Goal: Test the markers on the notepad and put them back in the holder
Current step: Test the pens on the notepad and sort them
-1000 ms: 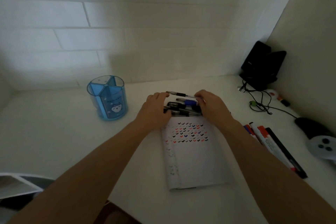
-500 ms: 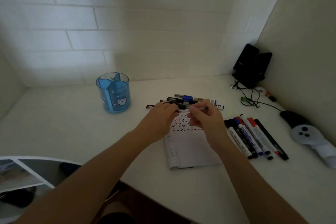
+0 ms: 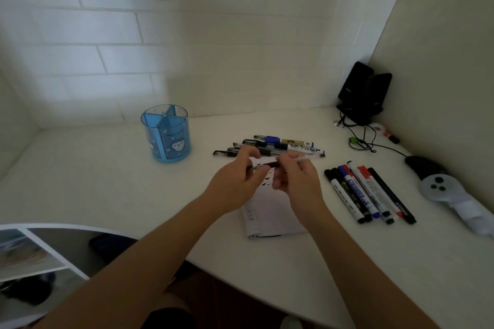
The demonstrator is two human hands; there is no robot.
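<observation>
1. Both of your hands are curled on one thin pen point(image 3: 268, 165). Your left hand point(image 3: 235, 181) pinches its dark left end with the thumb and fingertips. Your right hand point(image 3: 298, 181) pinches the clear part further right, with the fingers curled in.
2. You hold the pen up over the far half of the notepad point(image 3: 270, 219).
3. The pen lies sideways, left to right. Its right end sits a bit higher and further away than its left end. The clear end sticks out past your right hand and points right. You cannot tell which end has the writing tip.
4. The notepad lies flat on the white table point(image 3: 107, 181), under your hands. It has small tick marks on its far part.
5. The blue holder point(image 3: 167, 136) stands upright, far and to the left of your hands, well apart from them.
6. A pile of pens point(image 3: 278, 145) lies just past the far edge of the notepad. A row of markers point(image 3: 366, 192) lies side by side to the right of the notepad.
7. One second ago both your hands lay on the pile of pens. Half a second ago they had one pen down by the far edge of the notepad. Now they hold it nearer to you, over the tick marks. The holder and the notepad are where they were.
</observation>
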